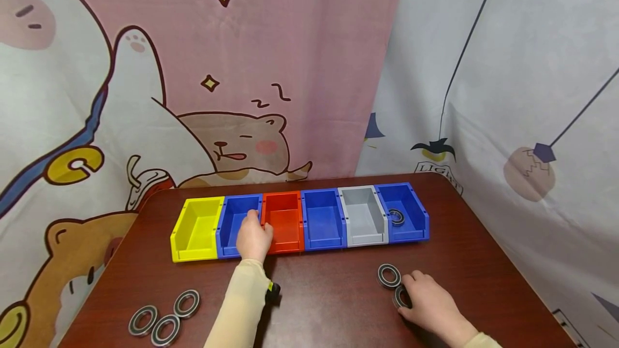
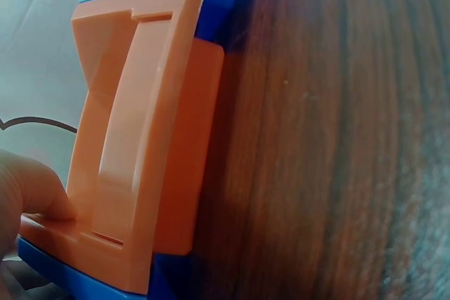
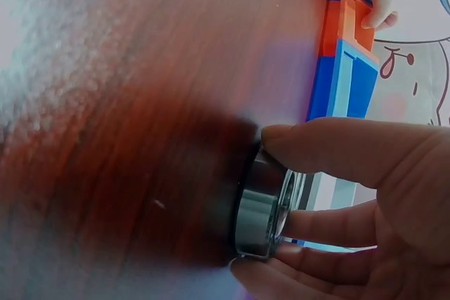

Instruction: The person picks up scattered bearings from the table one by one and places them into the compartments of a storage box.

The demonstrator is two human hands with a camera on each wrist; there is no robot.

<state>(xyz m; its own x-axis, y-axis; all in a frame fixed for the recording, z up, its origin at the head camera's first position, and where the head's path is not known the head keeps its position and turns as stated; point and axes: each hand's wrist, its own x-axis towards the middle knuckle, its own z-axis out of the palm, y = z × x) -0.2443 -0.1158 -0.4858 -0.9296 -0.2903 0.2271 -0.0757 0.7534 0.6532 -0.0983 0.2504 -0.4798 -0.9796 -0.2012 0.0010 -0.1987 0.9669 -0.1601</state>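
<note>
A bare left hand (image 1: 253, 234) reaches into the blue plastic open-front bin (image 1: 238, 209), second from the left in a row of six. Its thumb lies at the side edge of the adjoining red plastic open-front bin (image 1: 285, 224), while its fingertips are hidden inside the blue one, so I cannot tell whether that grip is closed on anything.

The bare right hand (image 1: 431, 304) pinches a steel ring bearing with a dark face (image 3: 256, 205) between thumb and fingers, low over the dark reddish-brown wood-grain table (image 1: 329, 294), in front of the right end of the row. Whether that bearing touches the table is unclear. Just beside it, toward the bins, a second steel ring bearing (image 1: 380, 277) lies flat on the table.

Three more steel ring bearings (image 1: 166, 341) lie close together near the table's left side, well apart from the right hand. The row runs from a yellow plastic bin (image 1: 197, 230) at the left end, through the blue and red ones, to another blue bin (image 1: 321, 222), a grey bin (image 1: 364, 219) and a blue end bin (image 1: 417, 234) at the right, which contains one small ring bearing (image 1: 401, 218) by its left wall.
</note>
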